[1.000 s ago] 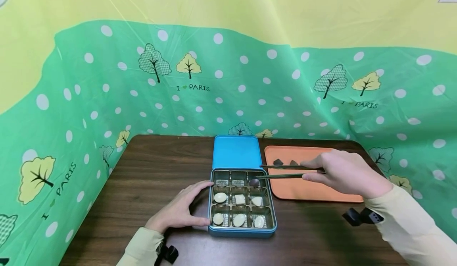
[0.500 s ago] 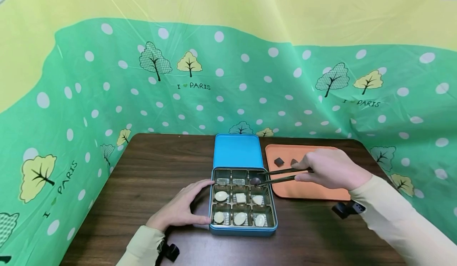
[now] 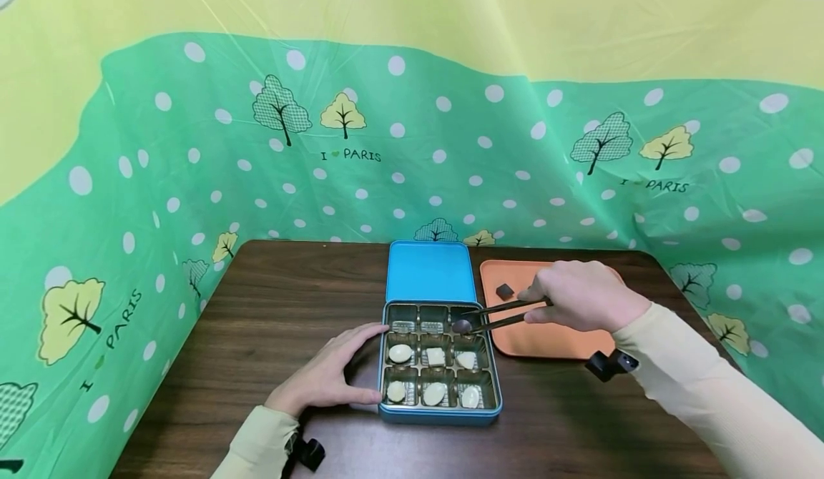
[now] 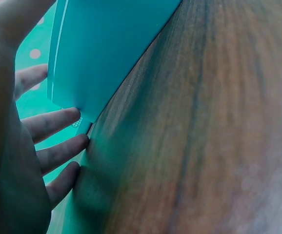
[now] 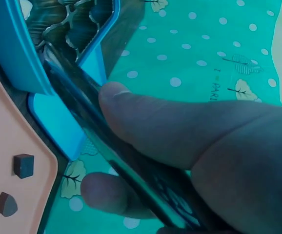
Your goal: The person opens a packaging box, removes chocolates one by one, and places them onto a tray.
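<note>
While six white pieces (image 3: 435, 394) fill the nearer two rows of the blue box (image 3: 440, 417), one dark piece (image 3: 461, 326) sits in its far right compartment, by the parted tips of tongs (image 3: 502, 323) that the right hand (image 3: 582, 297) pinches. Two dark blocks (image 5: 24, 165) lie on one tray (image 3: 553, 343) right of the box. The left hand (image 3: 331, 375), fingers spread, touches the box's left side.

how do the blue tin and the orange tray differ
The blue tin is deep and split into compartments; the orange tray is shallow, with no dividers showing. The tin holds mostly white pieces; the tray shows only dark pieces. Both rest on the table.
</note>
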Motion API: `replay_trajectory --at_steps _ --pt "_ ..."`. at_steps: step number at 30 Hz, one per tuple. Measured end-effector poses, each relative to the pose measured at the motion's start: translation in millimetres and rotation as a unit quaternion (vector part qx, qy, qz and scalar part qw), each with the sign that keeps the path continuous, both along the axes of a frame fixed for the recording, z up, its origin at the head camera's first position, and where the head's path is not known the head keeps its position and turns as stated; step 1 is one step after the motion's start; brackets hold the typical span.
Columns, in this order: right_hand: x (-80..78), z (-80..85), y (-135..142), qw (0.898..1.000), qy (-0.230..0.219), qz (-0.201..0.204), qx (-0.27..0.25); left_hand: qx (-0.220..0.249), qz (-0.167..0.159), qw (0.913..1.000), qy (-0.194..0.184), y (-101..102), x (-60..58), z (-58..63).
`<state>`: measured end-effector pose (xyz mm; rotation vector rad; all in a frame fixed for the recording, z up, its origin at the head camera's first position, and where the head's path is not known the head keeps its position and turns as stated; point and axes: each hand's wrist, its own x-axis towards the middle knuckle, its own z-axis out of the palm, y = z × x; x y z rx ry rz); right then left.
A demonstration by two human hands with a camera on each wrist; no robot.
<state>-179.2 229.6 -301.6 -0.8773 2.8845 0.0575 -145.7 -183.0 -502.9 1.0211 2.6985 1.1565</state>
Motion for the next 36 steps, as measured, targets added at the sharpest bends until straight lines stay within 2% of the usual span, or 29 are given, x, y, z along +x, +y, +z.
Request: replay_trajectory --at_steps 4,16,25,36 --pt "-1.9 -2.9 0.7 1.000 -0.003 0.006 -0.005 0.002 -0.001 1.0000 -0.002 0.1 -0.1 -0.1" --pt "-5.3 -11.7 -4.1 0.999 0.027 0.038 -0.015 0.004 0.000 1.0000 0.003 0.4 -0.9 0.7" --pt "-4.8 -16.3 -6.6 0.999 0.035 0.041 -0.008 0.002 -0.001 1.0000 0.003 0.9 -0.4 -0.8" --pt "-5.1 -13.4 -7.6 0.999 0.024 0.030 0.000 -0.002 0.001 1.0000 0.004 0.4 -0.4 -2.2"
